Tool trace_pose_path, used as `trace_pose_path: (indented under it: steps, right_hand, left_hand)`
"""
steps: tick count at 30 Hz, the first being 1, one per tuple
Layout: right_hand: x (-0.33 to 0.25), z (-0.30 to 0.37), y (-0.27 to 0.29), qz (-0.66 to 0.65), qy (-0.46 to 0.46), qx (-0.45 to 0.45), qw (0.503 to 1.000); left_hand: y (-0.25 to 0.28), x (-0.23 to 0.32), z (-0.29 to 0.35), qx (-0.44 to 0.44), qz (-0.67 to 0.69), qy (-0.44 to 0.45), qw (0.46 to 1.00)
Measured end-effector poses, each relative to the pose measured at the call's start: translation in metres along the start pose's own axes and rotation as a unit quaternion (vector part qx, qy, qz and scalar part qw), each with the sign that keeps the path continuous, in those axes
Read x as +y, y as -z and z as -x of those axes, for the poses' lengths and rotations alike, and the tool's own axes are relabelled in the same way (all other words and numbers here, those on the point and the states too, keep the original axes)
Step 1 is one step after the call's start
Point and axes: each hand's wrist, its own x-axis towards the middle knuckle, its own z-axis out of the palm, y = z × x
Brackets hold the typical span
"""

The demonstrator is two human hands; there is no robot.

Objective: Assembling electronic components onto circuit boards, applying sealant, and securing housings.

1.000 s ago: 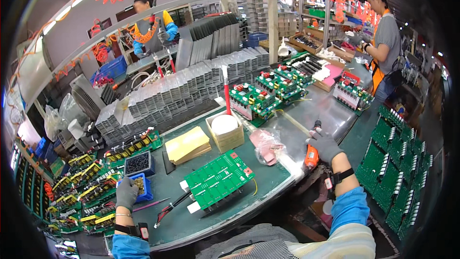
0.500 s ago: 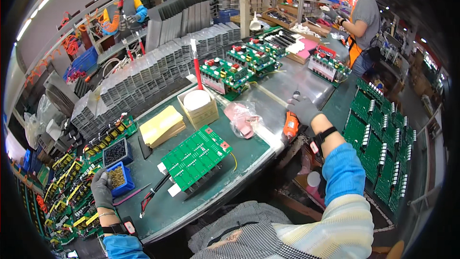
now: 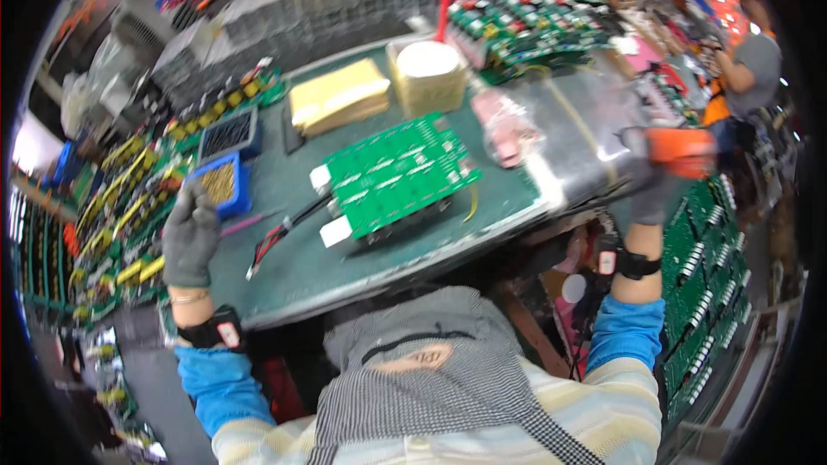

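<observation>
My right hand (image 3: 650,194), in a grey glove, is closed around an orange power screwdriver (image 3: 680,152) off the table's right end; both are blurred. My left hand (image 3: 191,241), also gloved, has its fingertips pressed together beside a blue tray (image 3: 242,195) of small brass-coloured screws (image 3: 217,181). Whatever the left fingers hold is too small to make out. Between my hands a green circuit board (image 3: 396,174) lies on parts underneath it, with white blocks at its left end. A black cable (image 3: 306,213) with red wires runs from it toward the left.
Behind the board are a stack of yellow sheets (image 3: 340,96), a box (image 3: 428,96) with a white roll and a pink bundle (image 3: 508,131) in plastic. A dark tray (image 3: 231,135) adjoins the blue one. Populated boards (image 3: 525,30) stand at the back; more boards (image 3: 702,284) lie right.
My view has tilted down and turned left. The orange screwdriver has swung up and to the right in my right hand. My left hand has drawn off the blue tray's edge, fingertips together.
</observation>
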Motion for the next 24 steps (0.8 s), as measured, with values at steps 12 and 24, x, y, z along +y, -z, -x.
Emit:
trace_pose_path:
  steps: [12, 24]
  right_hand:
    - [-0.255, 0.005, -0.215, -0.67, -0.057, -0.071, 0.737]
    - [-0.29, 0.032, -0.26, -0.647, -0.047, -0.089, 0.756]
  left_hand:
    - [-0.129, -0.179, 0.076, -0.209, -0.533, -0.022, 0.82]
    - [-0.131, -0.187, 0.074, -0.163, -0.578, -0.033, 0.799]
